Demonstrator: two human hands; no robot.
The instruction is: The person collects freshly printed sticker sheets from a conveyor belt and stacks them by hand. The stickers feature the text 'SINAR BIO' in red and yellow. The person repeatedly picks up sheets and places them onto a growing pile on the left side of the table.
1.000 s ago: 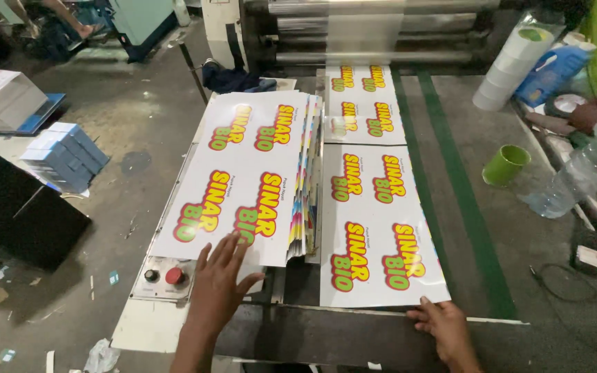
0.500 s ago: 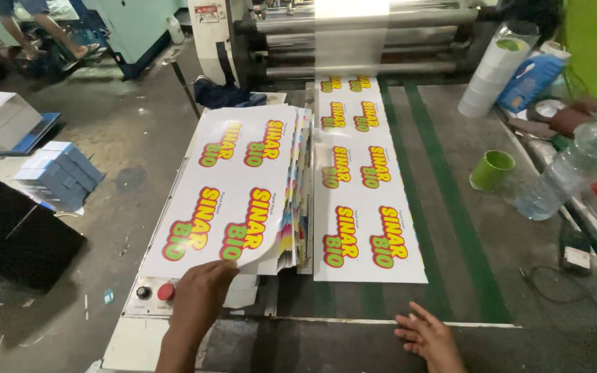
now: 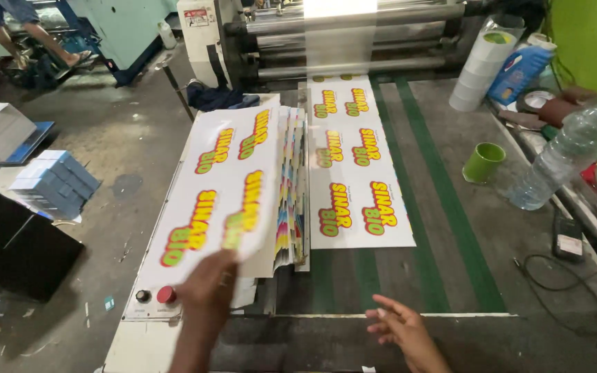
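- At the desk's near left corner, the left hand (image 3: 205, 297) pinches, apparently, the top printed sheet (image 3: 226, 183) of the stack (image 3: 288, 207).
- Near the front edge, the right hand (image 3: 402, 328) hovers open, empty, below the printed web (image 3: 354, 173).
- Green cup (image 3: 483, 162) stands toward the right edge.

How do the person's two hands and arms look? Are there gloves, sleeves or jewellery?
Both are bare. The left hand has no glove, and its forearm shows no sleeve up to the picture's edge. The right hand is also ungloved, with a bare wrist. No watch or bracelet shows; the left hand is too blurred to tell about rings.
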